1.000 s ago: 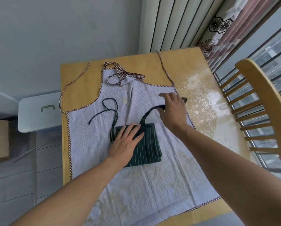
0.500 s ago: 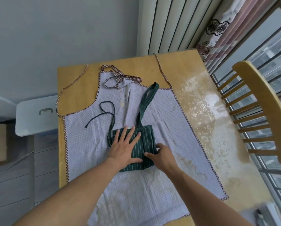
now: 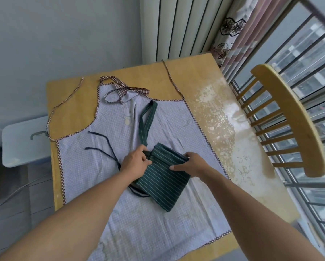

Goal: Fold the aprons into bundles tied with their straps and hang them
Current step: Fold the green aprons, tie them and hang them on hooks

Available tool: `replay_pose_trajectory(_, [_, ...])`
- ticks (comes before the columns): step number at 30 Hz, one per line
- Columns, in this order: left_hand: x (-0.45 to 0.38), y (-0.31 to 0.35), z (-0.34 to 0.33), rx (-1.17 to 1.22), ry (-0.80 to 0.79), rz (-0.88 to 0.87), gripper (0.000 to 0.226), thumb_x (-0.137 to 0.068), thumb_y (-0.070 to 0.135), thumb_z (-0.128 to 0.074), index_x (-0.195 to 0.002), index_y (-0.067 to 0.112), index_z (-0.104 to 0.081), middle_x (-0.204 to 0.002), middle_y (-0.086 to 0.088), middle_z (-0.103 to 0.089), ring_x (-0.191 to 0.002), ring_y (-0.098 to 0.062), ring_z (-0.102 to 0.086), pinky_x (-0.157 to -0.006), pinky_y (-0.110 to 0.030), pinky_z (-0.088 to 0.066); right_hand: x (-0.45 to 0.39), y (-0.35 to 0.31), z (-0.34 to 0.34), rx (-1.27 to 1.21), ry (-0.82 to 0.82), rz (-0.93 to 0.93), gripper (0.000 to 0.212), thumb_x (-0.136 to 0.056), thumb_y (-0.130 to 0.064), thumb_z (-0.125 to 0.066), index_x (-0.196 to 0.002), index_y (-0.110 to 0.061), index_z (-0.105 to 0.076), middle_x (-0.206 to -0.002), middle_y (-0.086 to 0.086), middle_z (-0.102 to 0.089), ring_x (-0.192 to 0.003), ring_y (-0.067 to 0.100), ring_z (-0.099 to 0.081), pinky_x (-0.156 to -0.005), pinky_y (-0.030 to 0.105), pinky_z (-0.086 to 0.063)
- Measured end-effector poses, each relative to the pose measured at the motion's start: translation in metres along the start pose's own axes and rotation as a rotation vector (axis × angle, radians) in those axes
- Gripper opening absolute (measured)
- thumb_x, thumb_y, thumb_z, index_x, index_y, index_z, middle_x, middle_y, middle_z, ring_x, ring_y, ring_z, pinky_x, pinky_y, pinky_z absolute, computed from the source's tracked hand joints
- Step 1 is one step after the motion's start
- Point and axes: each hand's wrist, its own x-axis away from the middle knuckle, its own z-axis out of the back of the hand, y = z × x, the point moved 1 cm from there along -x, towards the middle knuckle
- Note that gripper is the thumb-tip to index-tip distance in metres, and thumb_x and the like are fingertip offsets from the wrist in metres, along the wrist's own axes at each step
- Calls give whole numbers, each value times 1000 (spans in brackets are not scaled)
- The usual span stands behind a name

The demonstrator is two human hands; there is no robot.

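Your fingers are curled on both sides of the folded green striped apron (image 3: pixel 162 182): your left hand (image 3: pixel 135 162) pinches its far-left corner where the wide green strap (image 3: pixel 147 123) joins, and your right hand (image 3: pixel 189 164) grips the rolled far edge, thumb lying on top. That bundle sits tilted on the middle of the checked apron (image 3: pixel 101 176), spread flat over the yellow table (image 3: pixel 223 129), with its thin dark tie (image 3: pixel 105 147) trailing left and a wooden chair (image 3: pixel 293 117) at your right.
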Motion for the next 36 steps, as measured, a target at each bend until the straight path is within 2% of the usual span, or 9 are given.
replay_pose_trajectory(7, [1, 2, 10, 23, 16, 24, 42, -92, 31, -74, -127, 23, -52, -90, 15, -68, -83, -10, -66, -77, -38, -59, -5, 5, -13, 165, 105, 37, 46, -76, -52, -84, -106, -23, -66, -92, -8, -70, -84, 14, -68, -78, 38, -59])
replay_pose_trajectory(10, [12, 5, 11, -294, 319, -446, 45, -78, 19, -87, -112, 18, -58, -88, 7, -64, -77, -15, -61, -70, -39, -57, -6, 4, -16, 202, 122, 61, 40, -78, -48, -83, -105, -24, -67, -92, -7, -71, -82, 14, -69, -77, 38, -61])
replay_pose_trajectory(13, [16, 7, -1, -349, 49, -812, 23, -82, 10, -77, -98, 20, -64, -84, 9, -62, -76, -12, -57, -71, -40, -56, -9, 3, -18, 186, 118, 60, 35, -78, -41, -85, -101, -21, -68, -89, -5, -71, -81, 15, -69, -77, 38, -61])
replay_pose_trajectory(18, [3, 9, -5, 7, -313, -91, 22, -91, 20, -65, -110, 30, -63, -87, 11, -73, -80, -9, -68, -78, -35, -60, 9, -7, -22, 260, 188, 236, 12, -84, -22, -70, -87, -26, -60, -82, -5, -67, -76, 18, -64, -69, 39, -57])
replay_pose_trajectory(22, [-3, 24, 11, 507, -373, 296, 38, -98, 32, -47, -104, 5, -73, -92, -12, -78, -90, -26, -76, -91, -44, -61, 45, 5, -60, 476, 417, 570, 38, -79, 3, -57, -93, -33, -53, -81, -12, -66, -74, 15, -61, -60, 34, -52])
replay_pose_trajectory(26, [5, 23, 16, 802, -420, 493, 64, -89, 68, -61, -112, 8, -65, -100, -19, -77, -92, -30, -77, -81, -41, -62, 60, 29, -83, 569, 488, 846, 41, -78, -6, -76, -110, -30, -67, -115, -15, -74, -119, 13, -65, -87, 31, -56])
replay_pose_trajectory(29, [13, 17, 6, 847, -327, 566, 47, -83, 31, -83, -113, -3, -67, -99, -19, -77, -87, -29, -77, -80, -42, -64, 58, 47, -90, 673, 483, 943, 31, -90, -20, -58, -118, -22, -69, -125, -13, -71, -136, 16, -53, -100, 32, -49])
replay_pose_trajectory(32, [22, 14, 4, 757, -292, 562, 27, -78, -12, -61, -104, -7, -68, -105, -22, -74, -90, -30, -75, -75, -37, -65, 58, 63, -100, 721, 476, 962, 34, -96, -19, -44, -118, -16, -71, -135, -5, -66, -144, 22, -43, -118, 33, -30])
replay_pose_trajectory(36, [37, 5, 11, 672, -288, 539, 30, -86, -22, -46, -93, -5, -69, -97, -18, -73, -91, -26, -73, -82, -39, -64, 63, 76, -103, 760, 429, 960, 35, -93, -16, -47, -120, -20, -69, -149, -4, -54, -150, 21, -33, -123, 37, -25])
